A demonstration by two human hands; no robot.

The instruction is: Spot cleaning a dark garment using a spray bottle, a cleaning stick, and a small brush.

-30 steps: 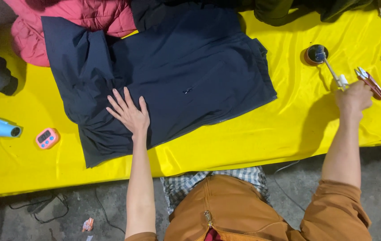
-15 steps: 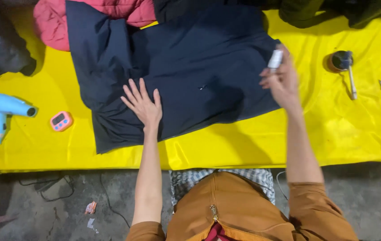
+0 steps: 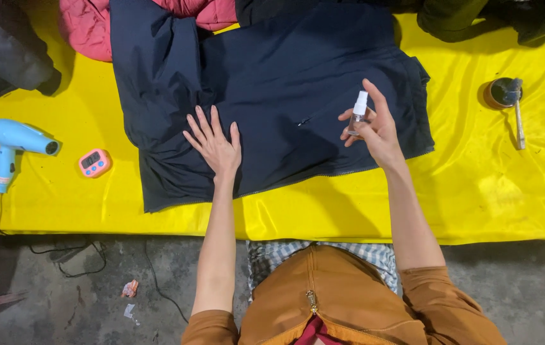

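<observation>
Yellow-covered table (image 3: 489, 191) carries a navy jacket (image 3: 285, 96). Left hand (image 3: 215, 144) presses flat, fingers spread wide. Right hand (image 3: 378, 128), at 3 o'clock, grips a small spray bottle (image 3: 358, 112) above the fabric. Spraying step; next requires nozzle aimed down.

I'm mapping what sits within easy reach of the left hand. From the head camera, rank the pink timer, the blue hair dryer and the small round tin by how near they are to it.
Measured from the left hand, flat on the navy jacket:
1. Pink timer, to its left on the yellow cover.
2. Blue hair dryer, farther left, near the table's end.
3. Small round tin, far right, beyond the right hand holding a spray bottle.
</observation>
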